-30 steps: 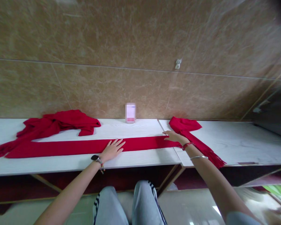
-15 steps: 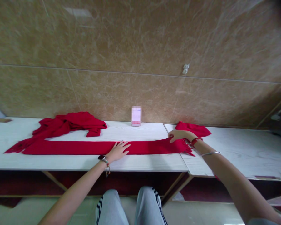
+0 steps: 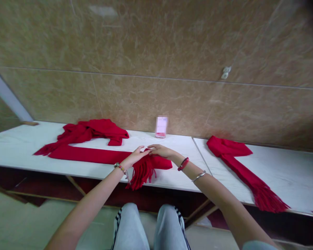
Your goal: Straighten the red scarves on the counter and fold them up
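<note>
A long red scarf [image 3: 88, 153] lies flat along the white tabletop in front of me. Its right part is folded over to the left, and its fringe [image 3: 143, 172] hangs toward the front edge. My left hand [image 3: 134, 158] rests on the scarf beside the fold, thumb and fingers apart. Over the folded part, my right hand [image 3: 161, 151] has its fingers curled down on the cloth. The fingertips of both hands meet or overlap; the cloth right beneath them is hidden.
A crumpled red scarf [image 3: 94, 132] lies at the back left, touching the flat one. Another red scarf [image 3: 240, 170] is bent on the right, its fringe over the front edge. A blurred phone-like item [image 3: 161, 127] leans against the wall. Shelves are below the tabletop [image 3: 182, 177].
The scarf's right end has been brought over to the left, and both hands have come together at the fold. My view has shifted, uncovering more of the right-hand scarf.
</note>
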`<action>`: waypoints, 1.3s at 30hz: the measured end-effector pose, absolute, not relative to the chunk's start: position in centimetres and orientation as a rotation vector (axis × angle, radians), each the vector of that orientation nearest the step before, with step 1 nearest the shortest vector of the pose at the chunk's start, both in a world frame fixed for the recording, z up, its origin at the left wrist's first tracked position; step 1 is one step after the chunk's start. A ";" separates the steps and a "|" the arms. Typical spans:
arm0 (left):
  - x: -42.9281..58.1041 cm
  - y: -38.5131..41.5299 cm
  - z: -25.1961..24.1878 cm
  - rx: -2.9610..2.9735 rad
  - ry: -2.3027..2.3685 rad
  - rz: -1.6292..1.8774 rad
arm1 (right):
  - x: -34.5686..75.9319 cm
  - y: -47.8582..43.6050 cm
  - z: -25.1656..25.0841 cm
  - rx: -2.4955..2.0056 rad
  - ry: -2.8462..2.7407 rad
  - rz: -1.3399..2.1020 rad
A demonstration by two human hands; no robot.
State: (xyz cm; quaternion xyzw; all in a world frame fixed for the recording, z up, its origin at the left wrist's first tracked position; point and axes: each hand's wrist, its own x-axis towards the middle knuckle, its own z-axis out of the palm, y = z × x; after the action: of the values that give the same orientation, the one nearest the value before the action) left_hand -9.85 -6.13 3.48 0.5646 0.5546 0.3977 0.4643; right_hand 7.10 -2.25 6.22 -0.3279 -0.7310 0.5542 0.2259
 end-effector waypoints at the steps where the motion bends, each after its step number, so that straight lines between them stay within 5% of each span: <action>1: -10.5 -6.3 2.9 1.401 1.366 0.951 | 6.7 -2.3 5.8 -0.921 -2.007 1.540; 12: -11.3 -6.1 3.7 1.738 1.738 0.656 | 10.9 0.3 4.6 -1.064 -2.591 0.497; 24: -16.2 -6.6 11.8 2.172 1.727 0.330 | 9.1 0.5 4.6 -0.787 -2.674 0.769; 31: -21.5 -7.5 15.9 2.139 1.984 0.461 | 6.7 -0.2 4.4 -0.591 -2.563 0.864; 39: -21.0 -7.0 14.5 2.004 1.890 0.833 | 9.7 -0.8 5.7 -0.625 -2.102 1.030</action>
State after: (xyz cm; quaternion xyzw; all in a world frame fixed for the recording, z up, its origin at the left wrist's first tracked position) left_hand -21.03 -7.02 14.49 0.6904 0.6511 0.2867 0.1313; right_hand 9.67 -0.79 5.71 -0.2414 -0.8123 0.3978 0.3518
